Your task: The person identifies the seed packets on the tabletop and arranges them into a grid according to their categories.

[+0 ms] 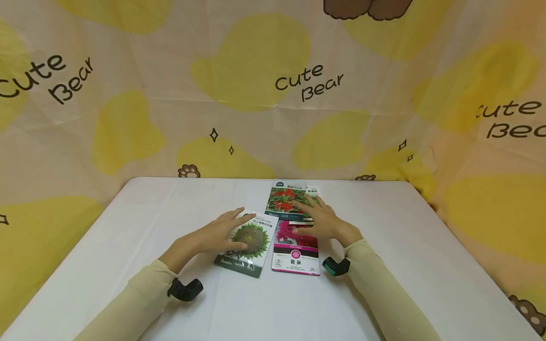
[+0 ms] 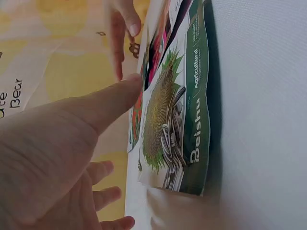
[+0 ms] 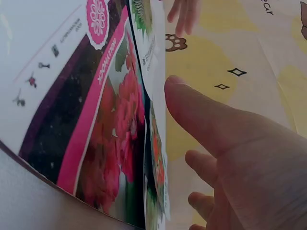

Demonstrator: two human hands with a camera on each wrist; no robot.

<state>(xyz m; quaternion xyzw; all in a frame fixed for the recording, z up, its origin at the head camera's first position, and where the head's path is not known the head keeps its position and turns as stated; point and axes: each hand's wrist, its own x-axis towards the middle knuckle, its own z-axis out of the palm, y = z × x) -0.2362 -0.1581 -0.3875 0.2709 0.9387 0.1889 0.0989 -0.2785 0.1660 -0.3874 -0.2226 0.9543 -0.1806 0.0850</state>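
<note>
Several seed packets lie overlapping on the white table. My left hand [image 1: 222, 233], fingers spread, is over the left edge of the sunflower seed packet [image 1: 260, 237]; in the left wrist view its thumb stands apart from that packet's face [image 2: 160, 120]. My right hand [image 1: 321, 220], its fingers also spread and holding nothing, hovers over the pink hollyhock seed packet [image 1: 296, 258] and the red-flowered seed packet [image 1: 277, 199]. Another seed packet [image 1: 313, 190] is mostly hidden beneath the red-flowered one and behind my right fingers. The hollyhock packet [image 3: 115, 139] fills much of the right wrist view.
The white table [image 1: 170, 208] ends at a back edge against a yellow-patterned cloth [image 1: 256, 61] printed with "Cute Bear". A black wrist strap mount [image 1: 185, 290] is on my left wrist and another black mount [image 1: 336, 266] on my right.
</note>
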